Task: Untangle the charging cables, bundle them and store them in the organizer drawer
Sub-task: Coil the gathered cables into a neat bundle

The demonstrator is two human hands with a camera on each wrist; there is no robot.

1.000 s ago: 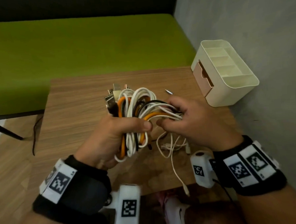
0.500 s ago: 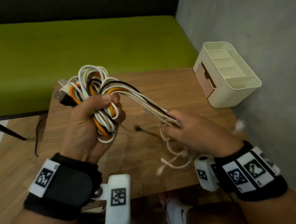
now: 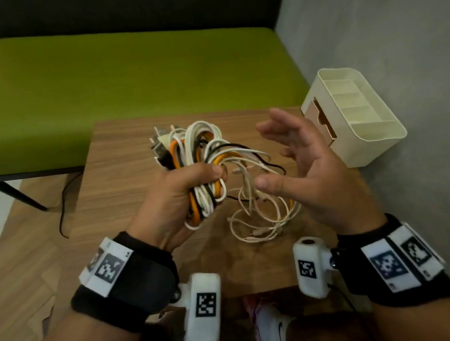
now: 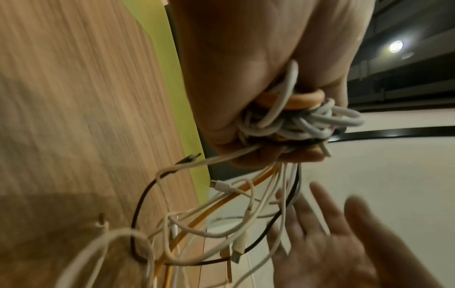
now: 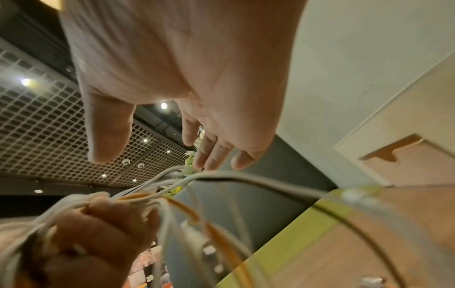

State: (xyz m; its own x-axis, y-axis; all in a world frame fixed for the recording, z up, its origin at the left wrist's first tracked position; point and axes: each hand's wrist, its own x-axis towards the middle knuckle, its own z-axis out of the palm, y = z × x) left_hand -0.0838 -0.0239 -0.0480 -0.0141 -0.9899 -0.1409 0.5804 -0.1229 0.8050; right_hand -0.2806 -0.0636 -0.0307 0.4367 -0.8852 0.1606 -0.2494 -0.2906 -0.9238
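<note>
The left hand [image 3: 178,196] clenches a thick bundle of cables [image 3: 199,156], white, orange and black, its fingers [image 3: 213,171] wrapped round the middle and holding it above the wooden tabletop [image 3: 120,175]. Loose ends trail from the fist down to a heap of thin white cable [image 3: 263,220] lying on the tabletop. The right hand [image 3: 310,171] hovers just beside the bundle, fingers spread and released, holding nothing. The cream organizer [image 3: 368,147] stands at the tabletop's far right corner, against the grey wall [image 3: 394,44], its brown drawer [image 3: 323,123] slightly ajar.

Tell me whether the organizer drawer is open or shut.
Slightly open, it seems: the tan drawer juts a little from the cream organizer. Its inside is hidden, so I cannot tell what it holds.
</note>
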